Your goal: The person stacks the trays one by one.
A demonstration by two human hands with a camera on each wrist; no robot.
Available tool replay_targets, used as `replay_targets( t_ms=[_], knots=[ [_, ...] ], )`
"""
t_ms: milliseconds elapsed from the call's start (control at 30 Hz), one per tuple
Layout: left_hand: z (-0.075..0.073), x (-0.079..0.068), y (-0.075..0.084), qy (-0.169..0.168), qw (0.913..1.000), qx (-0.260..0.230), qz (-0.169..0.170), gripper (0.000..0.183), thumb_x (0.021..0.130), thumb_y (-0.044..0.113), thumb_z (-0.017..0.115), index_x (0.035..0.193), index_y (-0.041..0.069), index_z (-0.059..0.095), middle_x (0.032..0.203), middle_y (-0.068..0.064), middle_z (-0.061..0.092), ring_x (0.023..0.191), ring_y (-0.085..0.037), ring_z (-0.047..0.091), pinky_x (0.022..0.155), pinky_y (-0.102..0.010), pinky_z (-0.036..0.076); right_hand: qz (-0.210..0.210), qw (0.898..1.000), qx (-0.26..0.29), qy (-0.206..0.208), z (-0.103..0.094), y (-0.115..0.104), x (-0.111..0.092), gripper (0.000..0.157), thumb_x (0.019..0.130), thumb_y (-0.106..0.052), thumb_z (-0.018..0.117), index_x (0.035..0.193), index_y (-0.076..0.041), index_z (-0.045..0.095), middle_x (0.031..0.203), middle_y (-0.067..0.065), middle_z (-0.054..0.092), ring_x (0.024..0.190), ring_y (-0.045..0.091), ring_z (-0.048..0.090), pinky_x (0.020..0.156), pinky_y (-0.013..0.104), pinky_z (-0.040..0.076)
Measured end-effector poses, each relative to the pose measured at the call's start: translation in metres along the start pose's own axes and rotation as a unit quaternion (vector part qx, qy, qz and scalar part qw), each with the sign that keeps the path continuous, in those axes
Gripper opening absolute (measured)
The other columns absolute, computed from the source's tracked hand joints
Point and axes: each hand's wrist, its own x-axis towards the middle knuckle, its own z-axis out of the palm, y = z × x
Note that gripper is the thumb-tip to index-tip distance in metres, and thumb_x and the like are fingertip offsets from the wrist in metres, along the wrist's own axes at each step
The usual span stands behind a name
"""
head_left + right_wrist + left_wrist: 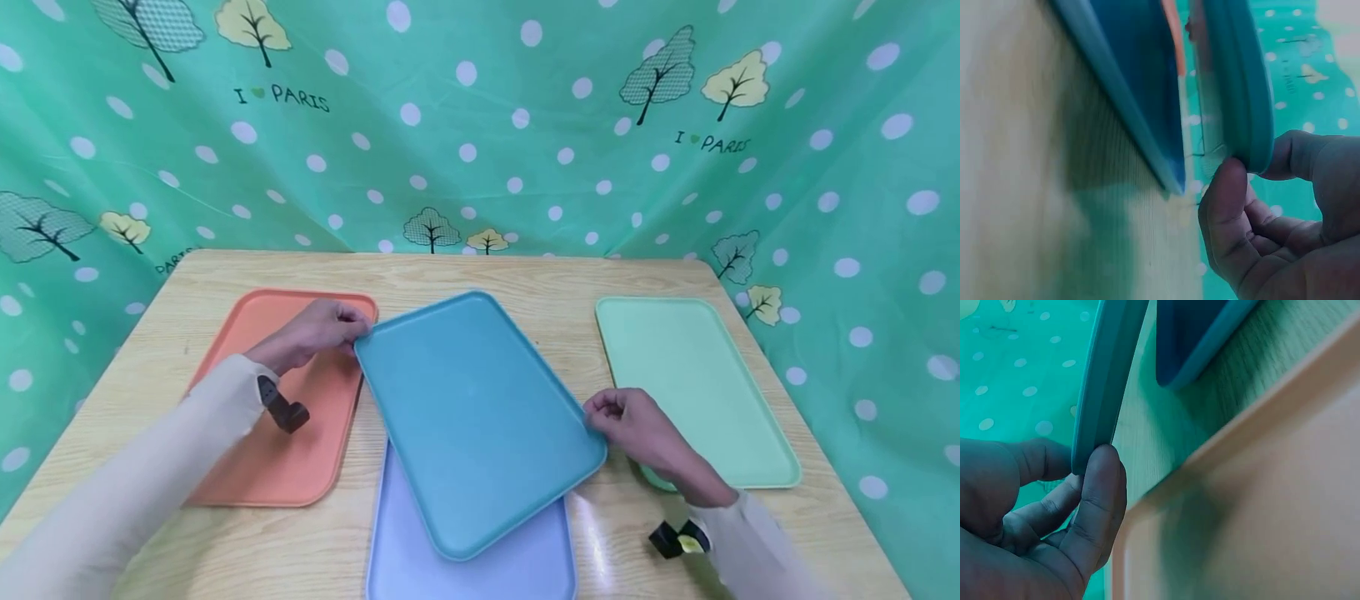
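Note:
A blue-teal tray (pixel 480 417) is held up in the middle, turned at an angle above a lavender tray (pixel 517 571), hiding much of it. My left hand (pixel 311 333) pinches its far left corner, thumb on one face and fingers on the other, as the left wrist view shows on the tray rim (pixel 1105 381). At the right side, near the close corner, my right hand (pixel 637 429) pinches the same tray between thumb and fingers. In the right wrist view a gap separates the held tray (pixel 1241 87) from the tray below (pixel 1141 94).
A coral tray (pixel 300 462) lies on the left of the wooden table (pixel 525 275), under my left forearm. To the right lies a pale green tray (pixel 697 375), its near left part behind my right hand. A green dotted curtain (pixel 480 117) hangs behind the table.

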Motion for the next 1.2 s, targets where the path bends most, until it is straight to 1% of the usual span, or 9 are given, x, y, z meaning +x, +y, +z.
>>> replay_targets(
  t_ms=[233,367,467,633,700,800,867,1033,1200],
  knots=[
    [0.009,0.012,0.008,-0.002,0.9993,0.024,0.028,0.021,0.099,0.015,0.057,0.102,-0.001,0.07,0.114,-0.018,0.065,0.078,-0.019,0.058,0.069,-0.03,0.053,0.024,0.996,0.08,-0.031,0.016,0.006,-0.032,0.018,0.085,-0.004,0.06,0.099,0.006,0.066,0.081,0.007,0.068,0.067,0.014,0.061,0.058,0.027,0.054],
    [0.013,0.018,0.009,-0.007,0.9986,0.041,0.032,0.022,0.098,0.015,0.058,0.107,0.0,0.072,0.109,-0.017,0.067,0.076,-0.019,0.056,0.066,-0.03,0.051,0.027,0.991,0.119,-0.06,0.029,0.011,-0.044,0.018,0.082,-0.002,0.061,0.097,0.008,0.064,0.072,0.005,0.064,0.06,0.014,0.062,0.055,0.032,0.057],
    [0.017,0.022,0.009,-0.017,0.9982,0.047,0.035,0.023,0.098,0.015,0.058,0.11,0.0,0.071,0.103,-0.014,0.067,0.075,-0.02,0.055,0.066,-0.03,0.051,0.038,0.987,0.137,-0.071,0.038,0.016,-0.051,0.017,0.08,-0.001,0.061,0.094,0.007,0.063,0.069,0.004,0.064,0.058,0.014,0.063,0.055,0.032,0.057],
    [0.024,0.026,0.014,-0.03,0.9966,0.057,0.051,0.021,0.098,0.014,0.059,0.106,0.0,0.072,0.089,-0.01,0.067,0.068,-0.017,0.054,0.062,-0.028,0.049,0.05,0.982,0.158,-0.09,0.048,0.022,-0.06,0.015,0.08,-0.002,0.062,0.093,0.006,0.063,0.067,0.004,0.065,0.056,0.013,0.063,0.055,0.028,0.057],
    [0.026,0.027,0.016,-0.034,0.9958,0.062,0.058,0.021,0.097,0.013,0.059,0.105,0.0,0.073,0.086,-0.009,0.067,0.067,-0.017,0.053,0.061,-0.027,0.048,0.052,0.979,0.166,-0.102,0.05,0.024,-0.063,0.015,0.081,-0.003,0.062,0.093,0.006,0.062,0.067,0.003,0.065,0.057,0.013,0.064,0.055,0.027,0.056],
    [0.03,0.027,0.019,-0.041,0.9949,0.067,0.064,0.021,0.098,0.014,0.059,0.105,0.0,0.072,0.088,-0.01,0.068,0.068,-0.017,0.053,0.06,-0.026,0.046,0.057,0.976,0.172,-0.119,0.052,0.027,-0.067,0.013,0.082,-0.003,0.062,0.093,0.005,0.061,0.068,0.003,0.065,0.058,0.014,0.064,0.056,0.027,0.056],
    [0.033,0.027,0.02,-0.045,0.9946,0.066,0.065,0.021,0.098,0.014,0.06,0.105,0.0,0.072,0.092,-0.01,0.069,0.07,-0.017,0.053,0.061,-0.026,0.046,0.061,0.975,0.171,-0.126,0.053,0.028,-0.069,0.012,0.082,-0.003,0.063,0.093,0.004,0.061,0.069,0.003,0.064,0.06,0.015,0.064,0.057,0.027,0.057],
    [0.039,0.029,0.021,-0.04,0.9946,0.074,0.062,0.018,0.097,0.014,0.061,0.104,0.002,0.072,0.093,-0.011,0.069,0.069,-0.016,0.053,0.061,-0.026,0.045,0.062,0.972,0.178,-0.139,0.056,0.03,-0.073,0.011,0.084,-0.003,0.063,0.091,0.004,0.06,0.068,0.003,0.062,0.059,0.015,0.062,0.056,0.026,0.055],
    [0.042,0.029,0.022,-0.035,0.9922,0.095,0.073,0.016,0.096,0.012,0.062,0.1,0.003,0.074,0.092,-0.01,0.069,0.067,-0.016,0.053,0.059,-0.026,0.044,0.06,0.97,0.181,-0.148,0.058,0.032,-0.075,0.004,0.085,-0.002,0.063,0.087,0.0,0.06,0.065,0.002,0.06,0.057,0.014,0.06,0.054,0.025,0.053]
  ],
)
